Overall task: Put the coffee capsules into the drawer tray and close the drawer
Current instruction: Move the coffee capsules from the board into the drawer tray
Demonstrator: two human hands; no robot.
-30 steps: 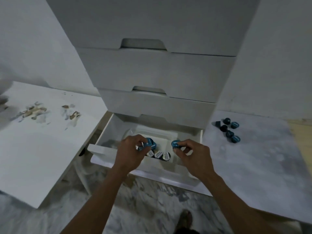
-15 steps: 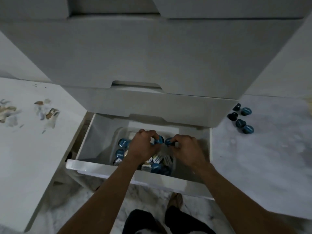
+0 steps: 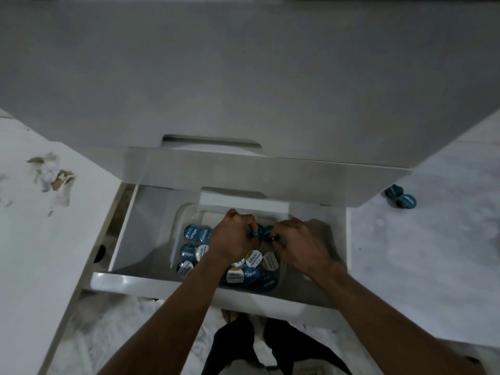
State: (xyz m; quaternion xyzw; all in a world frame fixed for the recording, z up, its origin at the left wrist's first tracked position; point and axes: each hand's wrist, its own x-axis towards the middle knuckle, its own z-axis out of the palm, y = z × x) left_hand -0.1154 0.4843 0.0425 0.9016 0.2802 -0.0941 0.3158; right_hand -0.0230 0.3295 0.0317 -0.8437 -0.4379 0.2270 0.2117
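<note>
Both hands are together over the clear tray (image 3: 180, 212) inside the open drawer (image 3: 127, 282). Left hand (image 3: 232, 238) pinches a blue capsule (image 3: 256, 230) in curled fingers; right hand (image 3: 299, 244) pinches another blue capsule (image 3: 268, 231) just beside it. Beneath the wrists, blue, white and gold-lidded capsules (image 3: 195, 246) fill the tray. Farther right, two loose capsules (image 3: 400, 196) lie on the white surface (image 3: 422, 253) beside the cabinet (image 3: 243, 77).

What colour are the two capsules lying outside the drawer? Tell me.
Blue, best seen in the head view: the two capsules lie on the floor to the right.
</note>
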